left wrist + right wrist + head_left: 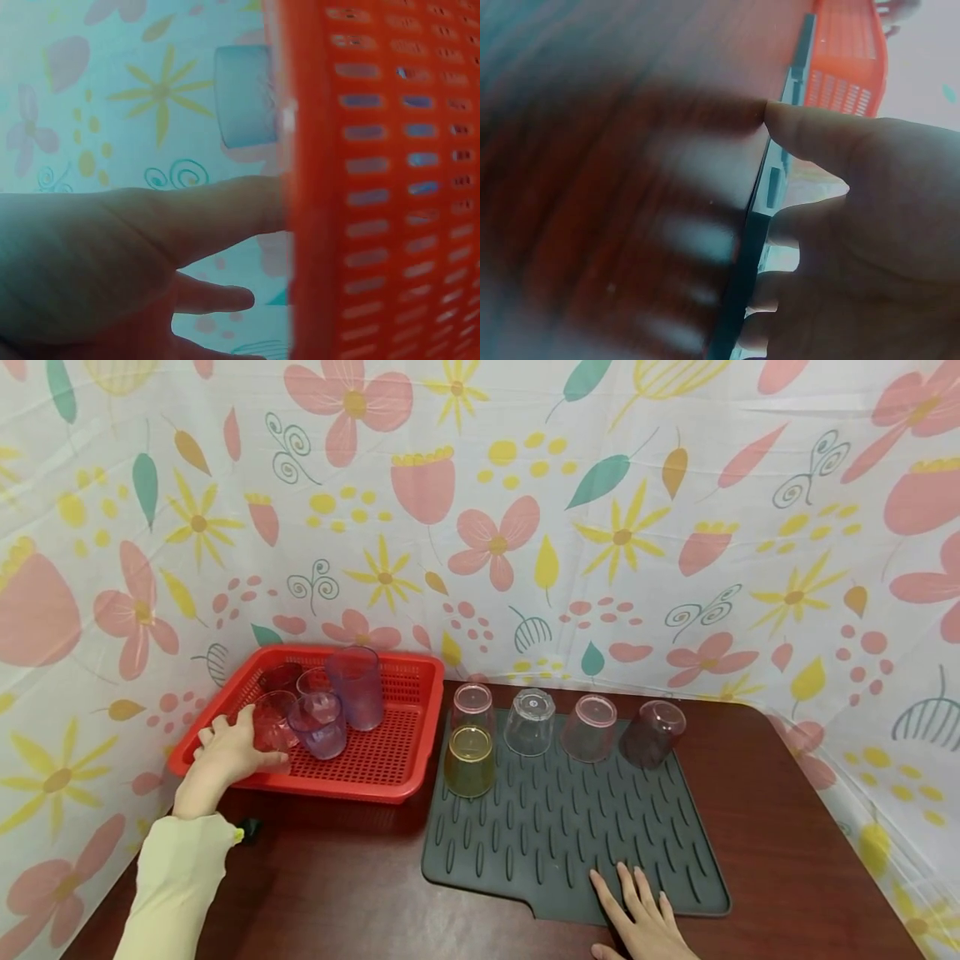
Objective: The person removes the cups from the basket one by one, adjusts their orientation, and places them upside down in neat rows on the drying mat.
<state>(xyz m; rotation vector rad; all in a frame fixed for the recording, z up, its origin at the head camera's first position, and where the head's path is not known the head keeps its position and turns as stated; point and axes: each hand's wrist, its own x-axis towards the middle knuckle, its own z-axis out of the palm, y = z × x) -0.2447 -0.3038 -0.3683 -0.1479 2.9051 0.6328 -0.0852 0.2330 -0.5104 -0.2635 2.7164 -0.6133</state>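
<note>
In the head view my left hand (228, 750) reaches over the near left rim of the red basket (416, 752), its fingers spread around the near side of a clear pinkish glass (276, 717). The left wrist view has the thumb (217, 214) stretched past the basket's rim, which hides its tip. Close by in the basket are a small purple glass (318, 728) and a tall purple tumbler (358, 689). My right hand (641, 922) lies with extended fingers at the front edge of the dark grey drying mat (525, 835).
Upside down on the mat stand a yellow glass (470, 764), a clear glass (530, 727), a pink glass (590, 731) and a dark purple glass (652, 735). Another pinkish glass (472, 700) is behind the yellow one. A flower-patterned curtain (495, 568) borders the brown table (360, 877).
</note>
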